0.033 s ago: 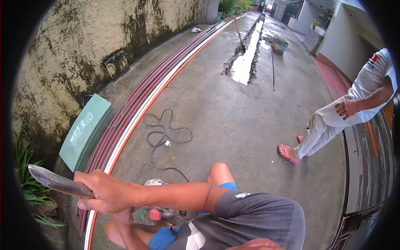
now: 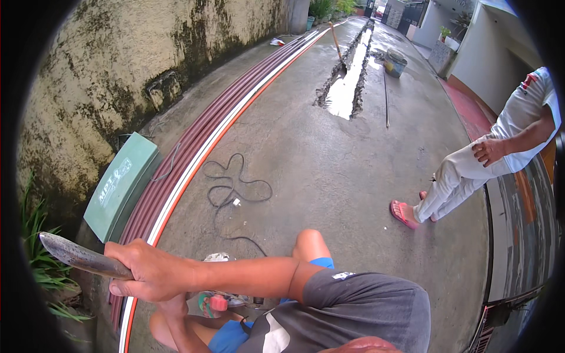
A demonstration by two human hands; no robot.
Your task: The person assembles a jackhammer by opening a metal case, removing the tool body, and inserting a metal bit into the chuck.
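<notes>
My right hand (image 2: 150, 270) is closed round a grey metal bar (image 2: 82, 257) with a flattened, rounded tip, which sticks out to the left past the thumb and fingers. Just below it, partly hidden behind the right hand and wrist, my left hand (image 2: 174, 307) is curled; what it holds cannot be made out. Under my right forearm, between my legs, a red block-like part (image 2: 218, 302) shows beside a green strap-like piece (image 2: 203, 304). A whitish rounded thing (image 2: 219, 257) peeks out above the same forearm.
Long maroon, white and orange pipes (image 2: 194, 156) run beside a stained wall (image 2: 123, 65). A green case (image 2: 120, 182) leans by them. A dark cord (image 2: 238, 194) coils on the concrete. A water-filled trench (image 2: 344, 97), a bucket (image 2: 395, 62) and another person (image 2: 471, 165) are beyond.
The other person's front foot has shifted slightly left. My hands and the metal bar look unchanged.
</notes>
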